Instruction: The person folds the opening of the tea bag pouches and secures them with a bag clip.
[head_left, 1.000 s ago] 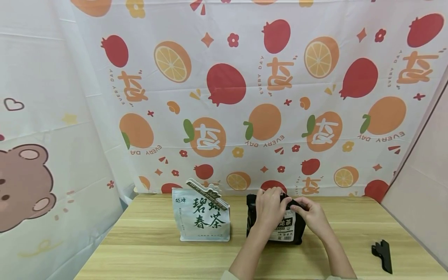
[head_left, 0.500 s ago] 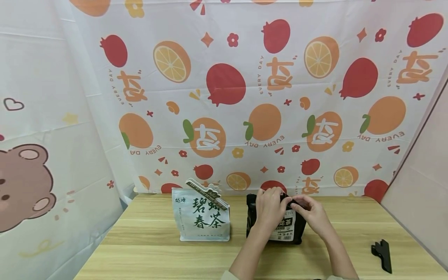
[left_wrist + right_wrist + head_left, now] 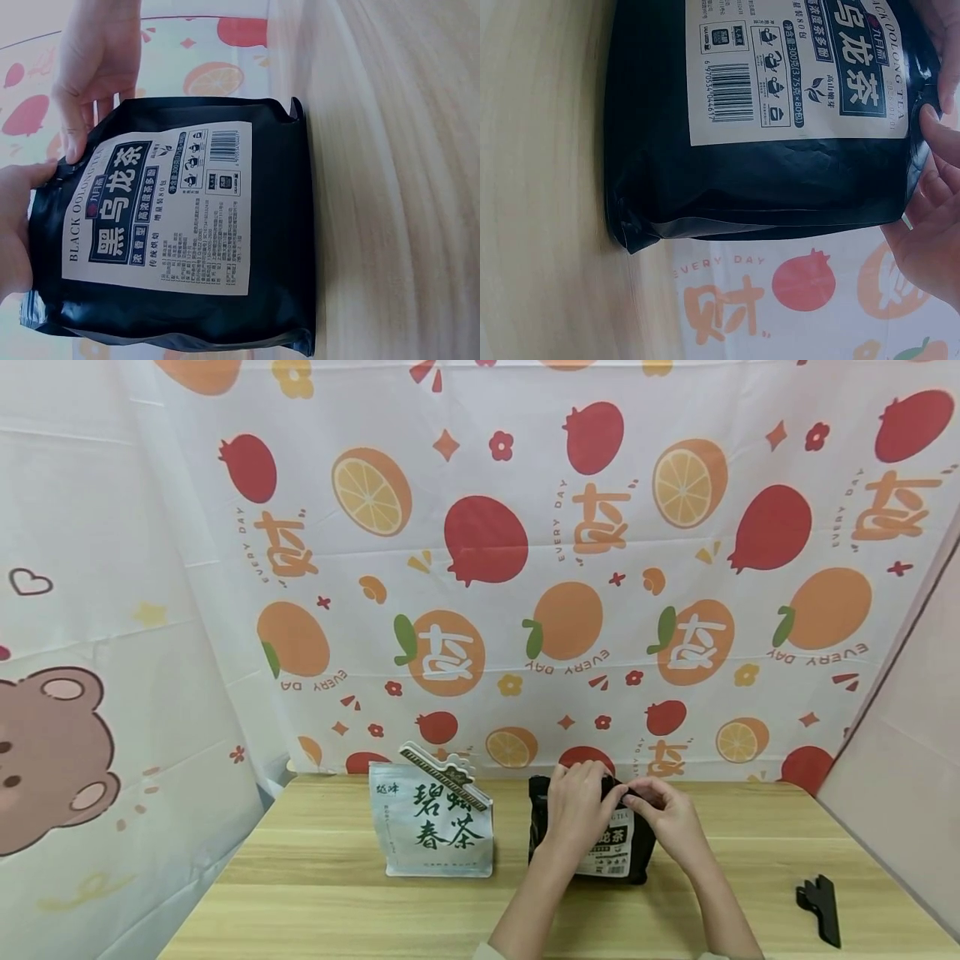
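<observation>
A black pouch of oolong tea (image 3: 639,853) with a cream label stands upright on the table in the head view. My left hand (image 3: 576,803) pinches its folded top edge, thumb in front and fingers over the back. Close beside it, my right hand (image 3: 670,821) pinches the same edge further right. In the left wrist view the pouch (image 3: 277,225) shows its full label, with my right hand (image 3: 101,60) at its top. The right wrist view has my right thumb on the front of the top edge and the fingers behind; the pouch's (image 3: 780,180) lower corner touches the table.
Left of the black pouch stands a pale blue tea bag (image 3: 405,852) with a white clip (image 3: 442,775) slanted across its top corner. A black clip (image 3: 821,910) lies near the right edge of the wooden table (image 3: 315,902). A fruit-print curtain (image 3: 495,660) hangs behind.
My right hand's thumb and fingertips have shifted slightly along the pouch's top edge. The left hand, the pouch and the clips stay where they were.
</observation>
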Demonstrator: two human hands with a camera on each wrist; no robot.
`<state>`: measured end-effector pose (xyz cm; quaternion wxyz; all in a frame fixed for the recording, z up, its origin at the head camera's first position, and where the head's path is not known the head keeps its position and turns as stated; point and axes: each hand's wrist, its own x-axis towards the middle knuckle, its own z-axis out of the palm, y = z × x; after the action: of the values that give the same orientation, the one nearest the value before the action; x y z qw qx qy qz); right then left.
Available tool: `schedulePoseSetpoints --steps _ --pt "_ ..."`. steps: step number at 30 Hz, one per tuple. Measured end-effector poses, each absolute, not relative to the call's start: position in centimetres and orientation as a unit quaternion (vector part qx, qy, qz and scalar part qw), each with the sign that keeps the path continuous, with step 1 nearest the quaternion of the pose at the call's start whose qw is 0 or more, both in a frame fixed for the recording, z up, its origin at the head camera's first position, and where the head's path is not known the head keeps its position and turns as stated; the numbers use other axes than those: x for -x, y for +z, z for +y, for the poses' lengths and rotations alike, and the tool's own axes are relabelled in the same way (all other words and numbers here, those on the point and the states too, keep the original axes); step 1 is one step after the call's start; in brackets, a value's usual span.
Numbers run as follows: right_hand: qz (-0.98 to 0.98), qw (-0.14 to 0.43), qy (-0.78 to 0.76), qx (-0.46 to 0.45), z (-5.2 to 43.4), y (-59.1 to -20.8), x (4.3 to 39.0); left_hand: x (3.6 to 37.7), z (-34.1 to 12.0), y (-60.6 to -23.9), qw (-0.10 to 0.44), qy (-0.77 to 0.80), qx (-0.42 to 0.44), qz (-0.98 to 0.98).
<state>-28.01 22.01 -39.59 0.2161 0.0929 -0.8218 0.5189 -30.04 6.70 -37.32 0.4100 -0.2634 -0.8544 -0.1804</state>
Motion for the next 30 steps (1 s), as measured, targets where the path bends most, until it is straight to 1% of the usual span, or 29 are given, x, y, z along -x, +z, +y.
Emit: schedulePoseSetpoints --steps 6,12,19,25,30 --pt "-0.825 0.228 0.509 -0.090 22.0 -39.5 27.9 30.1 6.7 -37.3 0.403 -0.171 0.269 -0.858" --pt "-0.825 0.210 0.516 -0.088 22.1 -39.4 27.9 30.2 6.8 -37.5 0.418 -0.164 0.265 -0.853" --pt "-0.832 0.186 0.509 -0.116 22.9 -39.3 27.9 30.2 6.9 -37.4 0.421 -0.164 0.257 -0.854" --pt "-0.843 0.210 0.479 -0.121 24.2 -38.8 27.5 30.2 6.9 -37.4 0.417 -0.170 0.256 -0.855" --pt "-0.848 0.227 0.467 -0.106 25.0 -38.4 27.2 30.1 6.9 -37.3 0.401 -0.174 0.252 -0.863"
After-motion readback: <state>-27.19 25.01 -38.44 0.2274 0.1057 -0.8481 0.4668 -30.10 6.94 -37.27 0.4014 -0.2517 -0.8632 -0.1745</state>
